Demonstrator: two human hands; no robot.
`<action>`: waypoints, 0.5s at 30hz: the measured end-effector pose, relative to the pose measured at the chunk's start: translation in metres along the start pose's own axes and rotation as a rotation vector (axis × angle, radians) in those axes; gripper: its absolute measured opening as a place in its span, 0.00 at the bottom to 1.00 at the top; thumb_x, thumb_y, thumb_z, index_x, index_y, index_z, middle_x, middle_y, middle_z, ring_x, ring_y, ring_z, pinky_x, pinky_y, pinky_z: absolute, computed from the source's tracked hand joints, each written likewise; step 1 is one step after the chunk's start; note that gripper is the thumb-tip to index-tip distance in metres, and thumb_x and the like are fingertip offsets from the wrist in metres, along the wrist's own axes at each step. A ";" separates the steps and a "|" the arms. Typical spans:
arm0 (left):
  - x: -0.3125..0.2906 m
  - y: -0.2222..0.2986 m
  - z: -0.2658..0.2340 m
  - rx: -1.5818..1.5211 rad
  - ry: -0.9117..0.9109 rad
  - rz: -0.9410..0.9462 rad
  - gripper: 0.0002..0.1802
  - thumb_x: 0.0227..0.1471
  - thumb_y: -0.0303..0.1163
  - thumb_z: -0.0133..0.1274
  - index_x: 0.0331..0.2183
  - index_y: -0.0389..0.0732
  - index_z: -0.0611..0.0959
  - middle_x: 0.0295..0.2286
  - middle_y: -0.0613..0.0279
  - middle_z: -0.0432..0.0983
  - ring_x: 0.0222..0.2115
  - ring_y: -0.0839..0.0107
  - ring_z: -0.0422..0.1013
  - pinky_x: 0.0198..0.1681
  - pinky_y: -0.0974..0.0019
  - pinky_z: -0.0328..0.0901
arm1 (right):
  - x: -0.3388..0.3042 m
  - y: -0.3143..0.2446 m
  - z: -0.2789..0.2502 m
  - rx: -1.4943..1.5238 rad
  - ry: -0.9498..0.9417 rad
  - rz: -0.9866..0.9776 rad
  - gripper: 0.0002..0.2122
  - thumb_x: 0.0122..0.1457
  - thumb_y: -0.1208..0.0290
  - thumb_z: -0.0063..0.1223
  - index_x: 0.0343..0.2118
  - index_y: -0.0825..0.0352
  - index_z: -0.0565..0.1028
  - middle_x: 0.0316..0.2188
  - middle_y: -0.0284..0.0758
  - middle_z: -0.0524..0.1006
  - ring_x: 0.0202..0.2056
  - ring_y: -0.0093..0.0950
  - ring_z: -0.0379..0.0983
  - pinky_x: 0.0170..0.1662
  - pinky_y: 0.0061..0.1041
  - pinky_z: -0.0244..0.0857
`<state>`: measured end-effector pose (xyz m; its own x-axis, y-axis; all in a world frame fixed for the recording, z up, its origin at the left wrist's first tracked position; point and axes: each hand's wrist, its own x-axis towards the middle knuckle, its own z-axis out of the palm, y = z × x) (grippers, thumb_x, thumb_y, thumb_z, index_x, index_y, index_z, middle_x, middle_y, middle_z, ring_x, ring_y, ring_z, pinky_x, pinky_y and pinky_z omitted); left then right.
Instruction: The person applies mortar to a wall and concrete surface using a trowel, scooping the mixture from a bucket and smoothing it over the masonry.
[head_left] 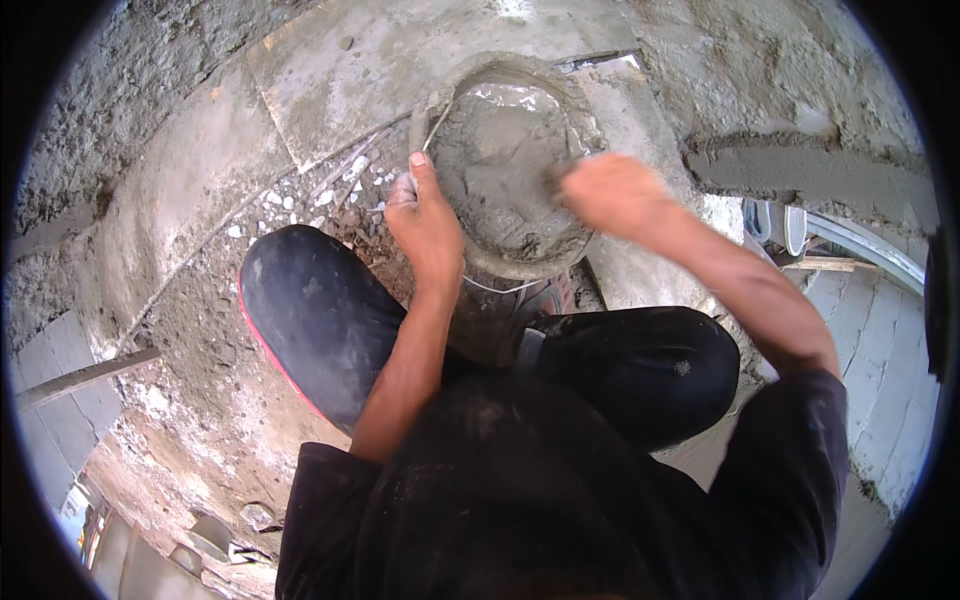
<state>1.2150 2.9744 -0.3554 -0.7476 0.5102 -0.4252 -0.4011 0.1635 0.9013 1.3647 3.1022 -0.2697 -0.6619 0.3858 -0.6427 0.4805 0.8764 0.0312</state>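
Note:
A round bucket (520, 268), its rim crusted with cement, stands between my knees and holds wet grey mortar (495, 165). My left hand (425, 220) is closed at the bucket's left side, thumb pointing up, on a thin pale rod (437, 128). Beside that rod a short grey cement-coated piece (418, 130) sticks up by the rim. Over the bucket's right side, my right hand (612, 195) is curled and smeared by motion. A dark blur shows at its fingers above the mortar; I cannot make out what it is.
Cement-smeared boards (360, 70) lie beyond the bucket. White stone chips and rubble (285, 205) cover the ground to the left. A mortar-covered ledge (810, 170) juts in at the right, near a curved pale pipe (870, 250). A wooden strip (90, 378) lies far left.

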 end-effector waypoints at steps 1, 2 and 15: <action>0.000 0.002 0.005 -0.035 -0.016 0.014 0.22 0.65 0.44 0.47 0.34 0.33 0.80 0.26 0.71 0.70 0.29 0.82 0.61 0.33 0.73 0.58 | 0.008 -0.009 0.010 -0.013 0.057 -0.125 0.06 0.53 0.76 0.52 0.28 0.69 0.81 0.29 0.42 0.81 0.35 0.39 0.81 0.37 0.36 0.74; 0.002 0.002 0.007 -0.030 -0.022 0.029 0.22 0.65 0.44 0.47 0.35 0.32 0.80 0.28 0.70 0.71 0.30 0.81 0.62 0.34 0.73 0.59 | 0.004 -0.009 0.005 -0.049 0.035 -0.121 0.07 0.56 0.74 0.51 0.31 0.69 0.80 0.28 0.42 0.81 0.34 0.38 0.81 0.36 0.37 0.74; 0.004 -0.010 0.009 -0.025 0.066 0.144 0.25 0.65 0.44 0.48 0.23 0.33 0.74 0.18 0.74 0.61 0.22 0.80 0.54 0.24 0.67 0.53 | -0.016 0.023 -0.009 -0.097 0.066 -0.025 0.12 0.60 0.65 0.51 0.29 0.68 0.81 0.27 0.42 0.81 0.32 0.39 0.81 0.36 0.38 0.75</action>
<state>1.2209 2.9828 -0.3654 -0.8312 0.4700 -0.2971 -0.2996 0.0716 0.9514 1.3805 3.1186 -0.2516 -0.7112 0.3783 -0.5926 0.4071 0.9088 0.0916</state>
